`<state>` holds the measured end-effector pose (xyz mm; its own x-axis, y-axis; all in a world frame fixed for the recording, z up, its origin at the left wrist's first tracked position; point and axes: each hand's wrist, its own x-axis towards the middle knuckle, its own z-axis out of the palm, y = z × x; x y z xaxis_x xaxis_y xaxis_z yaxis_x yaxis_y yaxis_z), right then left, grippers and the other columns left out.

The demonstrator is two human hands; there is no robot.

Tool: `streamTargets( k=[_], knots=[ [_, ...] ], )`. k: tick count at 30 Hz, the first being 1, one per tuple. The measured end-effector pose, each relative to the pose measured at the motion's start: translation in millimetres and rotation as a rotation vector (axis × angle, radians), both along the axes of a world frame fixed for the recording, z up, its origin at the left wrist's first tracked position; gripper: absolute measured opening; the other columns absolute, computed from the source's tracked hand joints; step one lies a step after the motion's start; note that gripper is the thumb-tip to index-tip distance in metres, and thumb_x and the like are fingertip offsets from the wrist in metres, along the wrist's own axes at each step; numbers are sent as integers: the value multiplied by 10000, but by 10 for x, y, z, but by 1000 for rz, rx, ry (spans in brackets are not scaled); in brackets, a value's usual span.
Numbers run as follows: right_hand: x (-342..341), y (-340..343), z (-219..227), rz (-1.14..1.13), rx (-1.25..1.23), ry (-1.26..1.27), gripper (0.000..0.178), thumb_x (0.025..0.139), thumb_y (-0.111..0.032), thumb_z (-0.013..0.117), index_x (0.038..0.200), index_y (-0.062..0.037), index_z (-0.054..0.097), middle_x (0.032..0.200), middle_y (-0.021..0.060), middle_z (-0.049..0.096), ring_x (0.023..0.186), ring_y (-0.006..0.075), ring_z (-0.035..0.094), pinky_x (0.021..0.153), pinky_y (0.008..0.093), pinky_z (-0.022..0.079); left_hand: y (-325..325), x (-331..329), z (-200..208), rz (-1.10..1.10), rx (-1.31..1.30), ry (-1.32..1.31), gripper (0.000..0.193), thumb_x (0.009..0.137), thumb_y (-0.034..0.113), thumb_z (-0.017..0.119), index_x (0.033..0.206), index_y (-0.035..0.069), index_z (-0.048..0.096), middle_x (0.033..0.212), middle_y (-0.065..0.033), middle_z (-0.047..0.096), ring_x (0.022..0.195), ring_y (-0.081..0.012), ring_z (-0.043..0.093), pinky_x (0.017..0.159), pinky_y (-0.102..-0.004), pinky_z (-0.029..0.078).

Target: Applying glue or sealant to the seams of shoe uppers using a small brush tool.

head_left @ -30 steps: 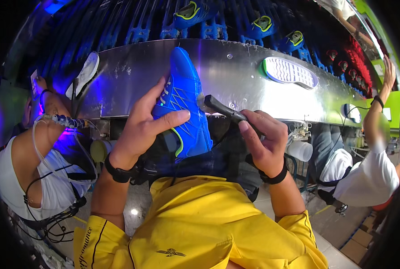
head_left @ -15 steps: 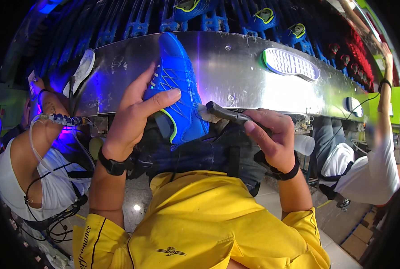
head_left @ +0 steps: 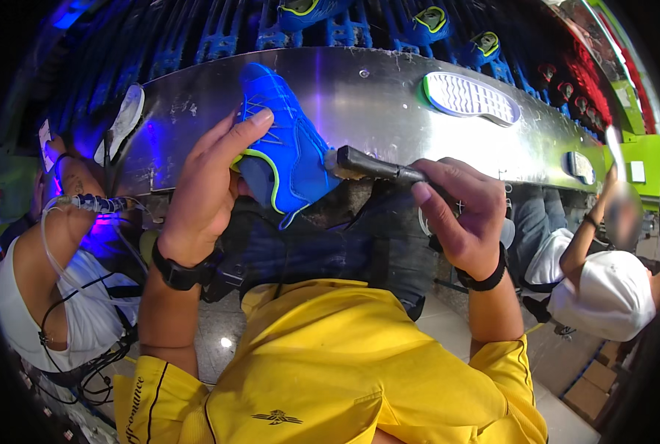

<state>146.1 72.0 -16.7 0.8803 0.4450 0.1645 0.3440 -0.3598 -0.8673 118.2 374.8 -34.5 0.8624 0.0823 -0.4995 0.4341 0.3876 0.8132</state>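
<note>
My left hand (head_left: pixel 205 185) grips a bright blue shoe upper (head_left: pixel 294 152) with lime trim around its collar, thumb lying across the lacing. The toe points up and away, and the heel hangs low over my lap. My right hand (head_left: pixel 469 211) pinches the end of a dark-handled brush (head_left: pixel 374 164). Its bristle end meets the lower right edge of the upper, beside the heel. Some fingers of the left hand are hidden behind the upper.
A metal ledge (head_left: pixel 211 92) runs across in front of me. On it lies a white shoe sole (head_left: pixel 470 98) with a green edge. Behind it, more blue shoe uppers (head_left: pixel 430 22) sit on blue racks. Co-workers sit left and right; the right one wears a white cap (head_left: pixel 604 296).
The upper has tilted, its toe swinging left, and my left hand has shifted slightly left. The brush has moved up along the upper's edge. The co-worker at right has lowered an arm.
</note>
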Motion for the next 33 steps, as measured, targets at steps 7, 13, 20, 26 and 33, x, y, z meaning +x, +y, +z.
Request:
streamTargets(
  k=[7, 13, 20, 26, 33],
  knots=[
    [233, 7, 167, 12, -44, -202, 202, 891, -59, 774, 1064, 45, 780, 777, 127, 691, 597, 196, 636, 551, 299, 479, -25, -19, -54, 28, 7, 61, 468, 1063, 426, 669, 1351, 57, 668, 987, -73, 787, 694, -155, 768, 468, -236, 534],
    [414, 4, 221, 12, -59, -339, 233, 860, -107, 814, 1049, 27, 790, 767, 123, 700, 583, 193, 616, 521, 308, 465, -70, -95, 57, -29, -97, 152, 516, 1133, 445, 510, 1419, 30, 621, 1058, -246, 762, 680, -253, 755, 424, -223, 480],
    [634, 7, 242, 66, -21, -396, 250, 861, -136, 824, 1038, 38, 800, 779, 119, 723, 606, 186, 641, 559, 291, 485, -11, -192, -96, -54, -456, 244, 487, 1123, 442, 500, 1445, 86, 582, 933, -198, 726, 719, -288, 749, 462, -229, 471],
    [698, -21, 137, 76, 73, -303, 240, 887, -122, 824, 1054, 49, 800, 796, 107, 723, 624, 145, 657, 583, 265, 488, -164, -219, -5, -102, -549, 415, 460, 1122, 446, 455, 1285, 52, 628, 914, -195, 713, 638, -240, 688, 439, -218, 449],
    [666, -39, -67, 64, 167, -183, 231, 924, -133, 818, 1056, 55, 798, 798, 110, 718, 655, 151, 642, 623, 286, 474, -302, -264, -10, -120, -745, 391, 427, 1120, 434, 451, 1175, 49, 625, 845, -164, 670, 580, -206, 642, 422, -209, 435]
  ],
)
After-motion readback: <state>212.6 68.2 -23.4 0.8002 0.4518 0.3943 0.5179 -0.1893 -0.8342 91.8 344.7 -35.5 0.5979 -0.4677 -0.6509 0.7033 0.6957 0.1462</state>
